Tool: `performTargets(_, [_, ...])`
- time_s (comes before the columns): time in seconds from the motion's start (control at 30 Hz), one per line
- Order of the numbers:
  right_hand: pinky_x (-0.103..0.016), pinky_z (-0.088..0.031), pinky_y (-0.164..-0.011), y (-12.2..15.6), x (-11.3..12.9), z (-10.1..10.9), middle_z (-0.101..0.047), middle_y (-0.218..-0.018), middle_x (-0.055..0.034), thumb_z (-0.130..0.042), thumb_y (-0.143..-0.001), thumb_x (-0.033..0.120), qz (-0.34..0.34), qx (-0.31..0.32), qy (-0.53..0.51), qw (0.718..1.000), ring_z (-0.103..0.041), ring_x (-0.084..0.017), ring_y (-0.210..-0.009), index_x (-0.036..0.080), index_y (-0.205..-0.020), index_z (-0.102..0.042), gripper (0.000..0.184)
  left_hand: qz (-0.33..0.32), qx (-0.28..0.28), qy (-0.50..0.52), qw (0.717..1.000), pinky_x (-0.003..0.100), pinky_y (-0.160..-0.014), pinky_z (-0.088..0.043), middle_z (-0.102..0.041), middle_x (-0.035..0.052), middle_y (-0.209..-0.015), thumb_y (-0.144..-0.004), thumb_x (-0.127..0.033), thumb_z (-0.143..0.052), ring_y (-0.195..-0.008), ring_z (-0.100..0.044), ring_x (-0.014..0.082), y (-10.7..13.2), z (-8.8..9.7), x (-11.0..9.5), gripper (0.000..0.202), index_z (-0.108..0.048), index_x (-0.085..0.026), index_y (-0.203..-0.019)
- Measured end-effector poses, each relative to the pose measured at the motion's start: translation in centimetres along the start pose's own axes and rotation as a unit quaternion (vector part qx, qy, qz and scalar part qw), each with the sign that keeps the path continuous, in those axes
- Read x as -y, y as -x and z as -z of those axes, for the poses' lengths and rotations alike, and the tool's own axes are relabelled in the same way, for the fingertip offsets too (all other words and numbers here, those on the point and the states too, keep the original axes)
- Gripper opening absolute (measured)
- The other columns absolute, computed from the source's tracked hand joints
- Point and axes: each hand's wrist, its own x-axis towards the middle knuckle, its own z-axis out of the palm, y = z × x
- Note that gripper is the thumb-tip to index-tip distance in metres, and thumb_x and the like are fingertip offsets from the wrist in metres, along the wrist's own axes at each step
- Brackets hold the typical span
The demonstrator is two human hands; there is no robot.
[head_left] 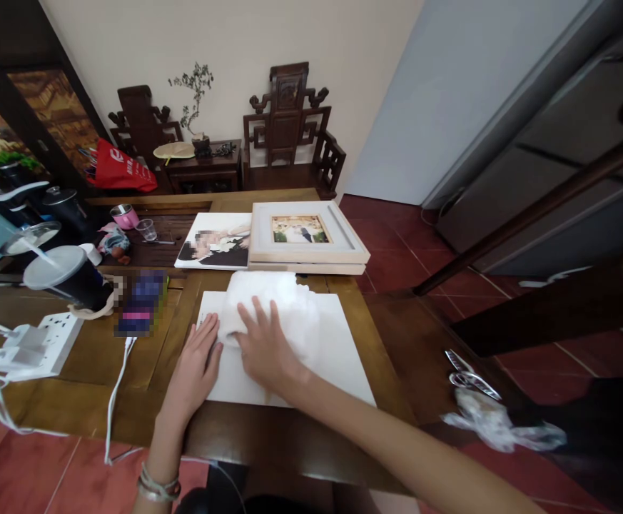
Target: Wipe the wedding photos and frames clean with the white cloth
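As right hand presses cloth, left hand touches panel; both outstretched.

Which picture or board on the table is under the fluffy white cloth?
The blank white rectangular board, where the right hand rests on the white cloth. The thin rectangular photo panel and pale wood-framed picture lie beyond it, uncovered.

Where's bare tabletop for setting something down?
Bare wood: between the phone and the left hand, and between the white panel and the near edge of the table. Crowded: the left side, around the power strip and lidded cup.
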Motion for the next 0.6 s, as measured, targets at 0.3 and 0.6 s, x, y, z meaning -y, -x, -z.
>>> performTargets(0.3, [-0.065,-0.005,-0.113,8.6,2.8,0.5,-0.027,-0.153,-0.0154,-0.056,-0.083,0.026,0.12,0.11,-0.12,0.979,-0.007,-0.043,-0.141,0.012,-0.101,-0.072,0.028,-0.014,0.007,-0.012,1.0,0.051,-0.117,-0.022,-0.039,0.0103,-0.149,-0.095,-0.013,-0.03,-0.141,-0.031,0.0195,0.0,0.1,0.1,0.049,-0.038,-0.02,-0.143])
performTargets(0.6, [-0.057,-0.016,-0.114,0.4,-2.2,0.4,-0.041,-0.148,-0.0111,-0.054,-0.081,0.016,0.014,-0.014,-0.034,0.999,-0.023,-0.036,-0.14,0.018,-0.114,-0.067,0.036,0.004,-0.015,0.042,0.999,0.049,-0.118,-0.02,-0.042,0.01,-0.148,-0.097,-0.023,-0.035,-0.14,-0.034,0.0212,0.1,0.1,-0.1,0.045,-0.042,-0.019,-0.141])
